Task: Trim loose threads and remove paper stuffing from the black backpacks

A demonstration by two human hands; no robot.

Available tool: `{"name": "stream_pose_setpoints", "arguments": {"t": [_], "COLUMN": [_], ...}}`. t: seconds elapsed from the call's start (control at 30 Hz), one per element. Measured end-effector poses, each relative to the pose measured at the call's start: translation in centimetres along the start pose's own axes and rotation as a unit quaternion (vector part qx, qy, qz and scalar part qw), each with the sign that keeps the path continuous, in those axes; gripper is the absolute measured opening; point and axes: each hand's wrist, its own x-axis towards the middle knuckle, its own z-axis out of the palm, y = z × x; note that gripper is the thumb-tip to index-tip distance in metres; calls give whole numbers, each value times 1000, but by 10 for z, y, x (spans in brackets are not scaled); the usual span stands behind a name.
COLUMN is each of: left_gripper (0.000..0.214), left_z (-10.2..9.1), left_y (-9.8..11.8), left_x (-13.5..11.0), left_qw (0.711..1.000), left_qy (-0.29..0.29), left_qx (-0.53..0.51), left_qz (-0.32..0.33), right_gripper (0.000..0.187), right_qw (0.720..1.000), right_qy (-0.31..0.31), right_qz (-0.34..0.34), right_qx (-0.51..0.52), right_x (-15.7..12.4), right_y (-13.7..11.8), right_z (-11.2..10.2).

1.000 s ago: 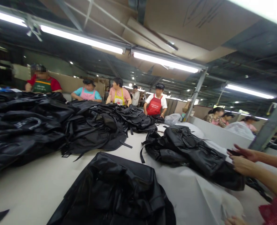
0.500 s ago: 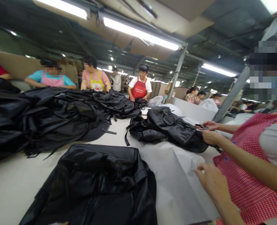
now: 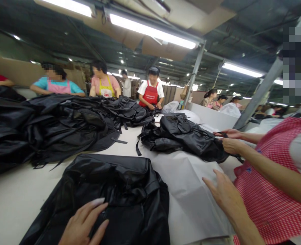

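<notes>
A black leather-like backpack (image 3: 122, 180) lies flat on the white table right in front of me. Over its lower part is my left hand (image 3: 85, 224), fingers spread and holding nothing; whether it touches the surface I cannot tell. My right hand (image 3: 225, 192) is open above the right edge of a white sheet (image 3: 183, 197), thumb and fingers apart. This sheet, which looks like thin packing material, lies beside the backpack.
To my right, a co-worker in a red checked apron (image 3: 272, 177) handles a strap of another black backpack (image 3: 186, 136). A large pile of black bags (image 3: 71, 126) covers the table's left side. Several people work across the table, one in a red apron (image 3: 150, 95).
My left hand has come up from the bottom edge over the backpack. My right hand's fingers have opened out, off the white sheet's edge. The co-worker's hands stay at the strap.
</notes>
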Motion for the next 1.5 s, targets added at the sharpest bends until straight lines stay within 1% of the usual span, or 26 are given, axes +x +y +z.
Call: {"name": "stream_pose_setpoints", "arguments": {"t": [0.1, 0.17, 0.2, 0.27, 0.3, 0.37, 0.43, 0.47, 0.53, 0.6, 0.63, 0.7, 0.77, 0.87, 0.97, 1.03, 1.1, 1.17, 1.23, 1.3, 1.37, 1.4, 1.43, 1.47, 1.5], "left_gripper": [41, 44, 48, 61, 69, 80, 81, 79, 75, 72, 71, 65, 53, 40, 39, 39, 39, 39, 42, 44, 42, 39, 38, 39, 44], "left_z": [3, 13, 20, 33, 38, 45, 46, 46, 44, 44, 45, 47, 48, 47, 44, 41, 37, 30, 20, 8, -3, -7, -8, -8, -5], "left_y": [25, 29, 25, 11, 1, -17, -30, -34, -35, -32, -30, -31, -38, -63, -89, -96, -95, -89, -84, -84, -83, -79, -71, -59, -41], "left_x": [68, 112, 131, 161, 172, 185, 188, 186, 178, 169, 165, 158, 152, 142, 131, 126, 122, 122, 123, 129, 138, 145, 153, 162, 172], "left_qw": [998, 995, 993, 985, 979, 962, 948, 945, 947, 953, 956, 961, 964, 961, 955, 954, 956, 954, 949, 946, 953, 959, 966, 974, 981], "left_qy": [-45, -83, -102, -155, -191, -265, -314, -322, -318, -299, -289, -269, -249, -232, -229, -222, -210, -189, -152, -113, -97, -96, -95, -94, -88], "left_qx": [22, 42, 55, 70, 71, 60, 48, 44, 42, 50, 56, 71, 93, 141, 174, 179, 188, 218, 265, 288, 264, 240, 209, 170, 125], "left_qz": [41, 43, 31, -1, -19, -39, -33, -23, -7, -2, -3, -9, -19, -44, -78, -92, -85, -75, -82, -98, -108, -114, -119, -121, -122], "right_gripper": [58, 54, 53, 52, 53, 53, 55, 57, 61, 63, 61, 50, 38, 29, 31, 33, 30, 26, 25, 25, 25, 26, 26, 26, 26], "right_qw": [997, 994, 993, 993, 992, 986, 978, 974, 968, 962, 957, 950, 950, 960, 967, 971, 977, 983, 987, 988, 990, 992, 994, 995, 995], "right_qy": [2, -15, -34, -84, -111, -160, -204, -221, -247, -274, -289, -308, -304, -271, -242, -218, -183, -152, -138, -132, -123, -117, -110, -104, -98], "right_qz": [22, 36, 39, 35, 31, 29, 41, 46, 41, 13, -3, -25, -32, -25, -28, -38, -39, -38, -42, -47, -40, -32, -23, -14, -7], "right_qx": [69, 104, 106, 80, 61, 29, 14, 6, -10, -21, -29, -50, -65, -61, -80, -96, -101, -93, -77, -63, -48, -35, -18, 0, 18], "right_x": [-1, 1, 3, 7, 10, 15, 18, 20, 21, 19, 18, 15, 12, 12, 19, 28, 39, 49, 57, 61, 64, 66, 67, 69, 71], "right_y": [5, -1, -6, -15, -18, -21, -18, -16, -15, -20, -24, -34, -42, -47, -49, -54, -63, -75, -87, -93, -91, -88, -83, -78, -73], "right_z": [6, 7, 7, 4, 1, -6, -15, -20, -27, -31, -32, -31, -29, -28, -33, -37, -40, -40, -37, -33, -31, -30, -30, -30, -31]}}
